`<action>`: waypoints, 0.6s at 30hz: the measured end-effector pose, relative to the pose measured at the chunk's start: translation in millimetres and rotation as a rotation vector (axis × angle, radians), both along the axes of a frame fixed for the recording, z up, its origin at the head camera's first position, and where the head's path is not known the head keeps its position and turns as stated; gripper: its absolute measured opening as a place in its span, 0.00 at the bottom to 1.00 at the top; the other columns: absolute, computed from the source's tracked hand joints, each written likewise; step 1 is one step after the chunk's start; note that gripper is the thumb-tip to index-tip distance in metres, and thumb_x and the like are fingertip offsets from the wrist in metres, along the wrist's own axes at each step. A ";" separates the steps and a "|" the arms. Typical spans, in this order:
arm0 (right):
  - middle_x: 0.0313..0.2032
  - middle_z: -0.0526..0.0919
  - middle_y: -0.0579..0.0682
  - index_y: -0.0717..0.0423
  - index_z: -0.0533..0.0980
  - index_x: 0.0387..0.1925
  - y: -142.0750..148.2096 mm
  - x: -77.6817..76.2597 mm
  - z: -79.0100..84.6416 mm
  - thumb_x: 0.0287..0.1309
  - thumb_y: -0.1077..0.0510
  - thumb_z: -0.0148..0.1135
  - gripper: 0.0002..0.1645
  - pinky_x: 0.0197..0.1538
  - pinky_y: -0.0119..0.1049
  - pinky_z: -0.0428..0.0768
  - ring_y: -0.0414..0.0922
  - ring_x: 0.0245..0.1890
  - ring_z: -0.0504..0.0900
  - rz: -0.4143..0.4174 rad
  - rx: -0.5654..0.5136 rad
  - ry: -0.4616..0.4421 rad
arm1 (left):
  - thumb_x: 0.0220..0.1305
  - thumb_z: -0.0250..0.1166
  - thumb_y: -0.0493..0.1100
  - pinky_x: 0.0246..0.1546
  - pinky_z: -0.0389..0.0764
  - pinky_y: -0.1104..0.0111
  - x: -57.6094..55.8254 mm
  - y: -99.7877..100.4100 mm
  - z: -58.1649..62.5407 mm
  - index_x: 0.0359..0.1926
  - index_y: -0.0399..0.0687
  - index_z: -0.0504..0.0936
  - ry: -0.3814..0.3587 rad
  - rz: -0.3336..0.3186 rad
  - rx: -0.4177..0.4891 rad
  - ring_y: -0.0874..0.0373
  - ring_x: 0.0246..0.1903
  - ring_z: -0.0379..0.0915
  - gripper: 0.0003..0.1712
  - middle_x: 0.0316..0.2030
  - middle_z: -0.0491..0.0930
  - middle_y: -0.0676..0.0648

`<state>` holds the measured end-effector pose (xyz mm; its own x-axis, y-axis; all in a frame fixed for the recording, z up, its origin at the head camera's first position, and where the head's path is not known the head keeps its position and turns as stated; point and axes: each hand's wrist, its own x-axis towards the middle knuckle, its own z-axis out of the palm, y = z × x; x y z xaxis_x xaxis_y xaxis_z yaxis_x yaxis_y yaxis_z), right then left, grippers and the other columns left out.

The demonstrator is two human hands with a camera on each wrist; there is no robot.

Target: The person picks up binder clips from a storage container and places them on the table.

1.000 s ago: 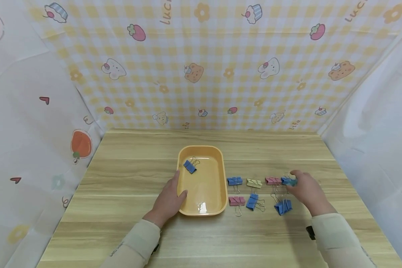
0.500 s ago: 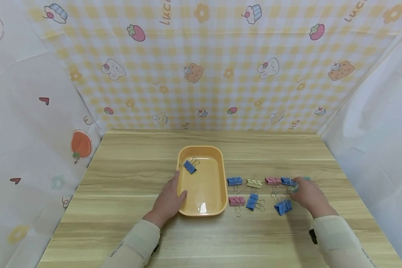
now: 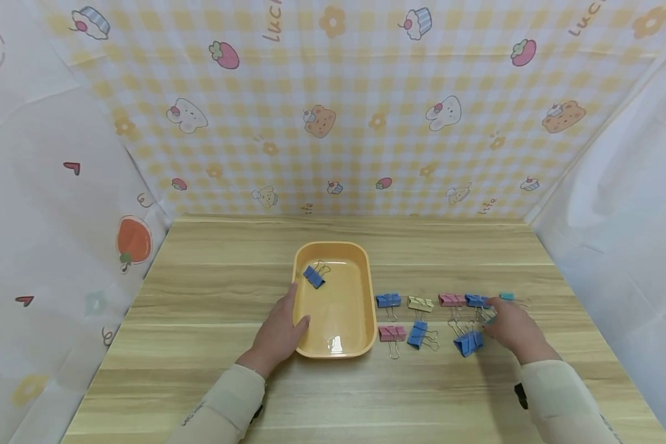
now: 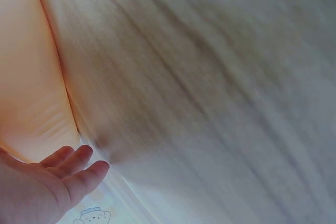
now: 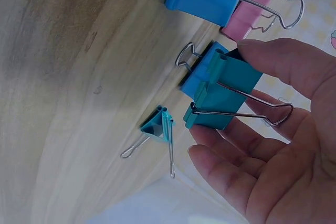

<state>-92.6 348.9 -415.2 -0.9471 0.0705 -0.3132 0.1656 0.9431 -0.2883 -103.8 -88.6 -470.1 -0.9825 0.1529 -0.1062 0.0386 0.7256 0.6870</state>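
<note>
My left hand (image 3: 279, 325) holds the left side of a yellow tray (image 3: 373, 308), thumb over the rim and fingers outside; in the left wrist view those fingers (image 4: 86, 174) lie beside the orange-looking wall. A blue binder clip (image 3: 314, 277) lies inside the tray. In the right wrist view my right hand (image 5: 278, 145) pinches a teal binder clip (image 5: 231, 90) between thumb and fingers. It hangs near a blue binder clip (image 5: 202, 72) on the table; in the head view the hand mostly hides it. A smaller teal binder clip (image 3: 507, 296) lies to the hand's right.
Right of the tray lie more binder clips: blue (image 3: 388, 300), yellow (image 3: 420, 303), pink (image 3: 452, 300), another pink (image 3: 392, 333), a tilted blue (image 3: 419, 334) and a large blue one (image 3: 468, 343). Patterned cloth (image 3: 333, 154) hangs behind the wooden table (image 3: 227, 271).
My right hand has shifted slightly right and toward me with the teal binder clip, uncovering more of the blue clip and the smaller teal one. My left hand stays on the tray.
</note>
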 end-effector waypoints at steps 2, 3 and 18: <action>0.56 0.69 0.78 0.75 0.63 0.61 0.2 1.4 0.6 0.54 0.62 0.66 0.36 0.50 0.64 0.73 0.73 0.53 0.70 0.002 0.000 0.000 | 0.67 0.58 0.47 0.65 0.62 0.48 0.1 0.0 -0.2 0.76 0.43 0.44 0.002 0.000 -0.001 0.39 0.67 0.58 0.45 0.68 0.60 0.32; 0.57 0.68 0.78 0.75 0.63 0.61 0.3 2.2 1.0 0.54 0.62 0.66 0.37 0.51 0.65 0.72 0.73 0.54 0.69 0.003 -0.001 0.001 | 0.67 0.58 0.47 0.65 0.62 0.48 0.2 0.0 -0.2 0.76 0.43 0.44 0.003 -0.001 -0.001 0.39 0.67 0.58 0.45 0.68 0.60 0.32; 0.54 0.71 0.77 0.77 0.66 0.57 1.9 10.1 -3.6 0.56 0.64 0.63 0.30 0.48 0.63 0.74 0.72 0.51 0.72 0.006 -0.035 -0.017 | 0.67 0.58 0.47 0.66 0.60 0.48 1.9 0.2 3.3 0.76 0.42 0.44 -0.003 -0.004 -0.001 0.38 0.68 0.57 0.45 0.68 0.59 0.32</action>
